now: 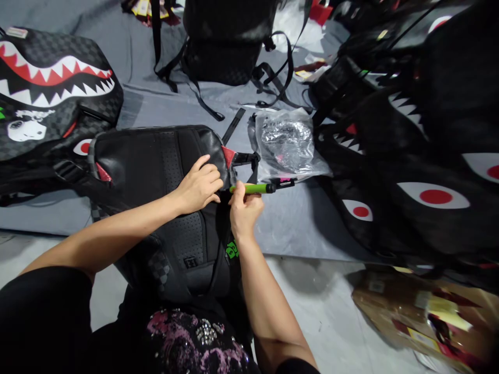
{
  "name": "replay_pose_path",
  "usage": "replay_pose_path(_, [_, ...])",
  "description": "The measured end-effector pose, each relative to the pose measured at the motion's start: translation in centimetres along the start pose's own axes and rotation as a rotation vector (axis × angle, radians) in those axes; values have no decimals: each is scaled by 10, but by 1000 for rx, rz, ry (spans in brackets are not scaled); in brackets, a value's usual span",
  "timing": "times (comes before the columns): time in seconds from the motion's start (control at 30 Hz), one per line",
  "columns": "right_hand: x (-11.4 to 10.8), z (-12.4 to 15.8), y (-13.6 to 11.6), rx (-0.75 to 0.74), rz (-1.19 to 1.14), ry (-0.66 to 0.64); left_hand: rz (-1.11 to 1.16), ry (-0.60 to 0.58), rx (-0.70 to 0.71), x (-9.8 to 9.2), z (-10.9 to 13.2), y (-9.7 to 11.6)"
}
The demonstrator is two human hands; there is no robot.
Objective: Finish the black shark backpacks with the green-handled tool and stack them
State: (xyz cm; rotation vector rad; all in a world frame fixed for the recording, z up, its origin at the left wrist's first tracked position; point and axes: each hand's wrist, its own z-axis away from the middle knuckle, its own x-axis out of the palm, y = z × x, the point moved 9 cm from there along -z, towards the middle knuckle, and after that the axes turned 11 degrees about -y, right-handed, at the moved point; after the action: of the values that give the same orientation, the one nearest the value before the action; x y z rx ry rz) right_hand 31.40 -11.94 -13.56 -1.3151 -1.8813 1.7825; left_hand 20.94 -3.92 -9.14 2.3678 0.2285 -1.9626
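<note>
A black backpack [132,156] lies back side up across the near table edge, its perforated back panel and red corner tabs showing. My left hand [200,186] presses on its right end, thumb and fingers bent and closed on the bag's edge; exactly what is pinched is hidden. My right hand [245,210] is closed around a green, stick-shaped tool [253,189] with a black end, held level beside that edge. The tool's left tip meets the bag near my left fingers, and I cannot tell whether it touches. A black strap with a buckle [246,158] sticks out from the bag's end.
A clear plastic bag [286,143] lies just right of the backpack. Shark-mouth backpacks crowd the left [58,93] and right [424,195]. Another black backpack with loose straps [230,41] stands at the back. On the floor at lower right sits a brown carton [382,306].
</note>
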Motion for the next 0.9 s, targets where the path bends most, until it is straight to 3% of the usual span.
replay_pose_path(0.3, [1,2,-2,-15,14,-43,-22,16,-8,-5,1,0])
replay_pose_path(0.37, [-1,1,-4,-27,1,-41,-39,-58,7,-5,-5,-5])
replay_pose_path(0.47, [-8,6,-12,-75,-35,-30,-99,-275,72,-4,-19,-13])
replay_pose_path(0.53, [-16,16,-18,-107,-74,1,-149,-351,93,-14,-26,-17])
replay_pose_path(0.6, [-21,33,-31,-202,-89,0,-190,-338,83,-36,-26,-17])
replay_pose_path(0.7, [-23,71,-70,-505,22,-28,-237,-279,51,-80,-3,-5])
replay_pose_path(0.8, [-31,108,-118,-804,152,-29,-317,-130,-2,-144,40,19])
replay_pose_path(0.9, [-53,125,-165,-1048,192,-112,-373,1,-115,-209,78,47])
